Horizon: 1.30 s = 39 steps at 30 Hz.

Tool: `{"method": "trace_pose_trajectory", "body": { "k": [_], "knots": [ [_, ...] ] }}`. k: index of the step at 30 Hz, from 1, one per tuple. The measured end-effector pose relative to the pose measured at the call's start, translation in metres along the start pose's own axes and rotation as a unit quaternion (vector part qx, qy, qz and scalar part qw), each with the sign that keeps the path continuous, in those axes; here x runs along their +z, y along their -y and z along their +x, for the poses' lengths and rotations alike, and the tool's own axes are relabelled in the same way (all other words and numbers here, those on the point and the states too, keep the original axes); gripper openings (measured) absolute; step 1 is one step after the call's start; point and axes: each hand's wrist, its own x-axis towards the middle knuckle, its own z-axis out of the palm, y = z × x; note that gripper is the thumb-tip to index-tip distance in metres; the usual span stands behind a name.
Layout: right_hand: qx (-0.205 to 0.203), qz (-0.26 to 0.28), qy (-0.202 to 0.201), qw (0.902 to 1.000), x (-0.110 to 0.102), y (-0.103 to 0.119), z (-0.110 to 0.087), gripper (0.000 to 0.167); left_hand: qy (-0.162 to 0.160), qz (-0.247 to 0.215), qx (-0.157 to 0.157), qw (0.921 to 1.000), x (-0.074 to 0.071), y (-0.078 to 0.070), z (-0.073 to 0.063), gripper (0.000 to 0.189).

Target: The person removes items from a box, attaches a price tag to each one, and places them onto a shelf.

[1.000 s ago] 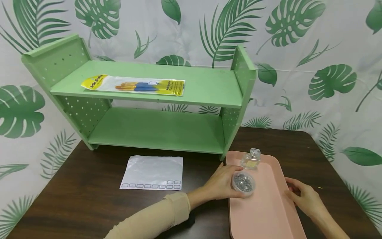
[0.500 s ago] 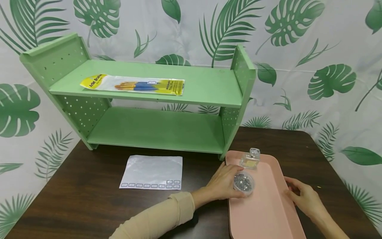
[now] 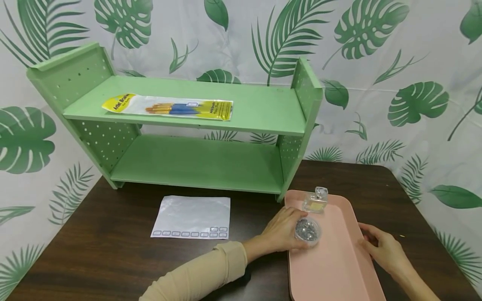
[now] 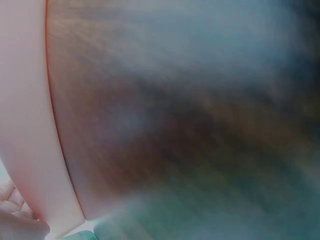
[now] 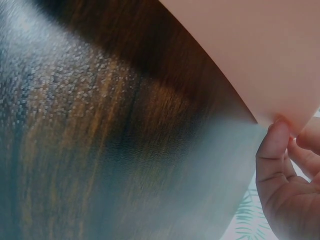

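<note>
In the head view, my left hand grips a round clear tub of small silvery pieces from its left side, thumb in front and fingers behind. The tub is over the left part of a pink tray; whether it touches the tray is hard to tell. A glass perfume bottle stands just behind it, at the tray's far end. With thumb and fingers, my right hand pinches the tray's right rim, as the right wrist view also shows at the thumb. The left wrist view catches only part of the left hand.
A green two-level shelf stands at the back left of the dark wooden table. On its upper level lies a pack of artist brushes. White paper with small printed boxes lies before the shelf. A leaf-print cloth hangs behind.
My left forearm and sleeve have shifted slightly to the right. Both hands keep their hold on the tub and the tray rim.
</note>
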Motion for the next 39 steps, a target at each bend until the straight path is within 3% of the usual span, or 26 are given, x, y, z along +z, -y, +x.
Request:
{"method": "trace_pose_trajectory", "body": {
  "k": [13,27,33,39],
  "knots": [
    [0.006,0.01,0.004,0.9999,0.004,0.0,-0.002,0.039,0.007,-0.061,-0.015,0.998,-0.003,0.001,-0.006,0.072],
    [0.001,-0.009,-0.002,1.0,0.0,0.0,0.0,0.038,-0.048,-0.153,0.007,0.987,-0.04,0.0,-0.014,0.078],
    [0.003,-0.013,0.006,0.9999,-0.001,-0.001,0.001,0.039,-0.053,-0.189,-0.016,0.9804,-0.061,0.005,-0.028,0.079],
    [-0.002,-0.011,0.002,0.9999,-0.001,-0.001,0.001,0.038,-0.036,-0.202,-0.048,0.9776,-0.077,0.018,-0.053,0.081]
  ]
}}
